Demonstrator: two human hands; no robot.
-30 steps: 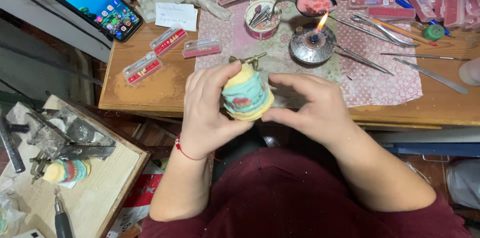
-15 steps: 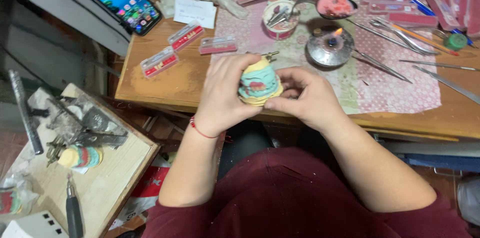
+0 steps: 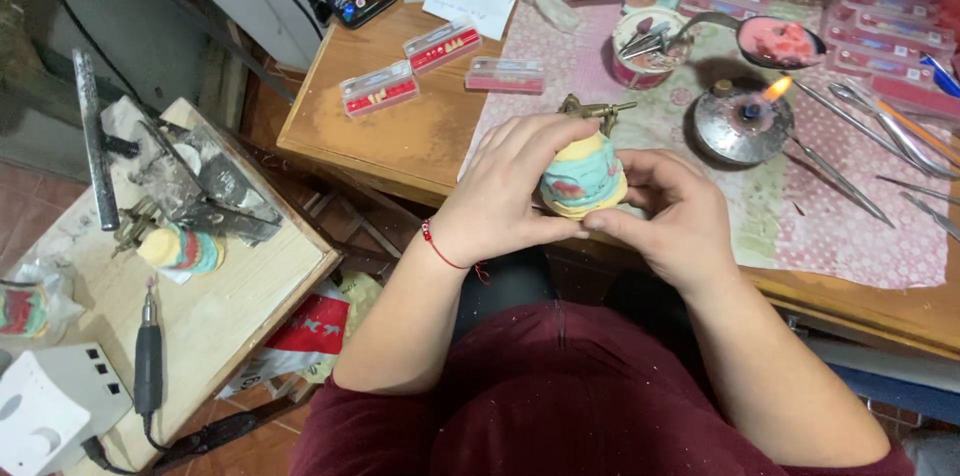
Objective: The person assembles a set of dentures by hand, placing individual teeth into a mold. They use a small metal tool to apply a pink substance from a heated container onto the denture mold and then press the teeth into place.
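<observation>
Your left hand and right hand together grip a dental cast, a yellow, teal and pink lump mounted in a brass articulator, with the fingers of each hand curled closed around its sides, above the near edge of the desk. Behind it on the patterned cloth, a lit alcohol burner stands toward the desk's far right, with metal instruments just beside it. Small trays of artificial teeth lie near the desk's left edge.
</observation>
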